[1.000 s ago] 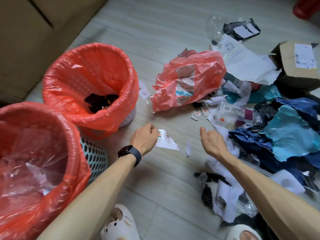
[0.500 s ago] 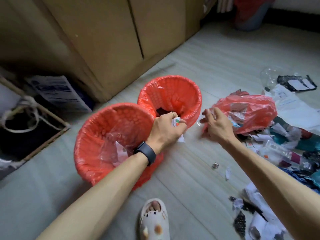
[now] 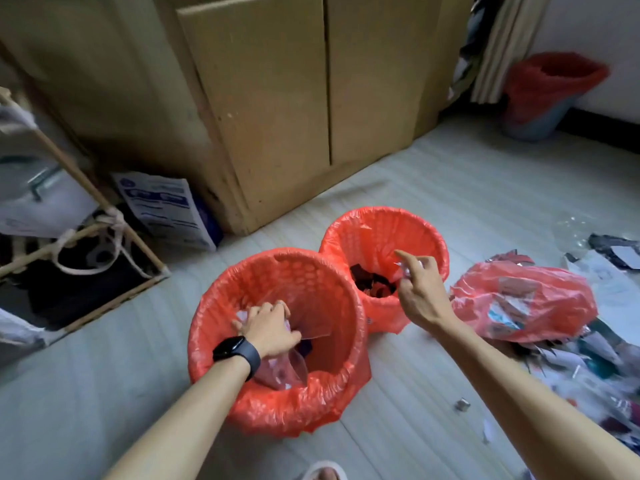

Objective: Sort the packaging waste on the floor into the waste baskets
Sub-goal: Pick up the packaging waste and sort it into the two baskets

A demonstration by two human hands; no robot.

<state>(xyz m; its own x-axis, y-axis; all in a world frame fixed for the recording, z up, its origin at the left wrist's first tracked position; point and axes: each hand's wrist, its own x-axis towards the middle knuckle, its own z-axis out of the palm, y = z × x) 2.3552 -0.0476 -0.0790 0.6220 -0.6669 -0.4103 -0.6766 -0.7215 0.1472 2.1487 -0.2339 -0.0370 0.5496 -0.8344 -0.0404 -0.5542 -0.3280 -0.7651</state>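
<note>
Two waste baskets lined with red bags stand side by side on the floor. My left hand (image 3: 268,327), with a black watch on its wrist, reaches down inside the near basket (image 3: 277,414), fingers curled round a white paper scrap (image 3: 242,315) above clear plastic film. My right hand (image 3: 420,296) hovers over the far basket (image 3: 381,220), which holds dark scraps. Its thumb and fingers pinch a small clear plastic piece (image 3: 403,268), with the index finger stretched out. A stuffed red plastic bag (image 3: 526,303) lies to the right, at the edge of the waste pile (image 3: 588,362).
A cardboard-coloured cabinet (image 3: 277,116) stands behind the baskets. A wooden frame with rope and dark things (image 3: 86,244) is at the left. A third red-lined bin (image 3: 540,98) stands at the back right. A small metal bit (image 3: 462,404) lies on the floor.
My left hand carried the paper scrap from the floor up and down into the near basket. My right hand moved from beside the red bag to above the far basket. The view tilted up.
</note>
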